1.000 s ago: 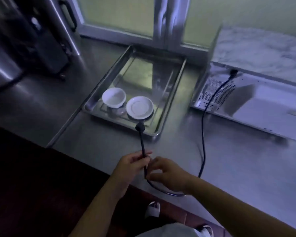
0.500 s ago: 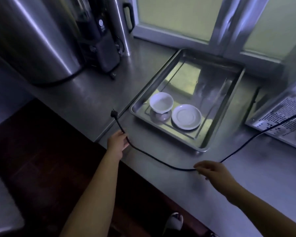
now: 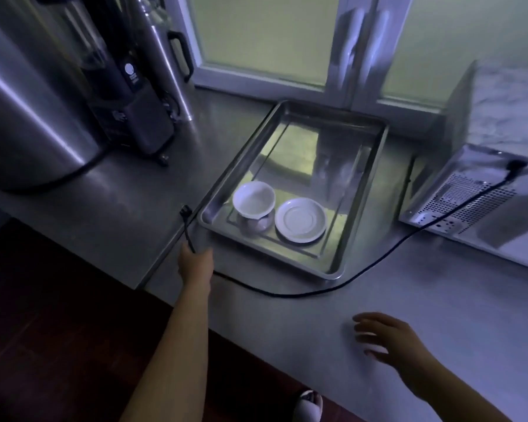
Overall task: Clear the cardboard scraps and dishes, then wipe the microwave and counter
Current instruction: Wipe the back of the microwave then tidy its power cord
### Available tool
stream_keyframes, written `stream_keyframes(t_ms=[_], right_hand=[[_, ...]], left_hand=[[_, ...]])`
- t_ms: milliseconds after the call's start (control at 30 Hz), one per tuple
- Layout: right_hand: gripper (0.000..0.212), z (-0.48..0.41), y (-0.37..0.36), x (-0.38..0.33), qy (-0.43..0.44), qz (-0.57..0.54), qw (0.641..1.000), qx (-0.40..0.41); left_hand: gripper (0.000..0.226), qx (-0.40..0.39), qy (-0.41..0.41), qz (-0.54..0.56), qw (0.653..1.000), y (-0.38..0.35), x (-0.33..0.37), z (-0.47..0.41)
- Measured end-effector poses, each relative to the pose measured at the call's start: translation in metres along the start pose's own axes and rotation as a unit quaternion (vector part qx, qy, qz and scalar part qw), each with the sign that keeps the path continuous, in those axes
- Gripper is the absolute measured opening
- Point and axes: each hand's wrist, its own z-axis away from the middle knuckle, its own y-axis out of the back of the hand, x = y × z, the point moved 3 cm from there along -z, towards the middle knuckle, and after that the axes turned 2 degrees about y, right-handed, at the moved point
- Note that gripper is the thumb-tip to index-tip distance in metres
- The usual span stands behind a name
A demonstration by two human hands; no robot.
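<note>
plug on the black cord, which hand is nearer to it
Left. The left hand grips the cord just below the plug; the right hand is open over the counter, well to its right.

Open stainless-steel counter (image 3: 439, 315) lies front right, between the shallow rectangular steel tray (image 3: 241, 159) and the near edge. It is crossed by the thin black power cord (image 3: 302, 293), which runs from the white microwave (image 3: 470, 202) past the tray's front corner to the left hand (image 3: 194, 264). A tall steel urn (image 3: 28, 117) and a dark upright appliance (image 3: 128, 95) block the left rear, while a white bowl (image 3: 253, 198) and a white saucer (image 3: 300, 219) occupy the tray's near end.
</note>
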Motion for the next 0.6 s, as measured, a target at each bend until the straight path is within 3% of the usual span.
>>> stream_keyframes(t_ms=[67,200,267,333,433,600], right_hand=[[0.018,0.009,0.01,0.007,-0.029,-0.068,0.997,0.003],[0.021,0.022,0.051,0.024,-0.04,-0.159,0.985,0.051],[0.021,0.029,0.083,0.027,-0.027,-0.179,0.98,0.082],[0.02,0.04,0.123,0.031,-0.005,-0.201,0.973,0.117],[0.019,0.063,0.189,0.051,0.025,-0.26,0.949,0.177],[0.018,0.113,0.3,0.126,0.044,-0.354,0.886,0.297]], left_hand=[[0.058,-0.027,-0.045,-0.021,0.998,-0.019,-0.004,0.037],[0.021,-0.197,-0.06,0.04,0.978,-0.088,-0.03,0.132],[0.018,-0.291,-0.047,0.03,0.955,-0.132,-0.043,0.179],[0.021,-0.393,-0.05,-0.03,0.918,-0.174,-0.055,0.224],[0.019,-0.532,-0.056,-0.152,0.831,-0.226,-0.069,0.289],[0.013,-0.618,-0.117,-0.297,0.719,-0.296,-0.085,0.388]])
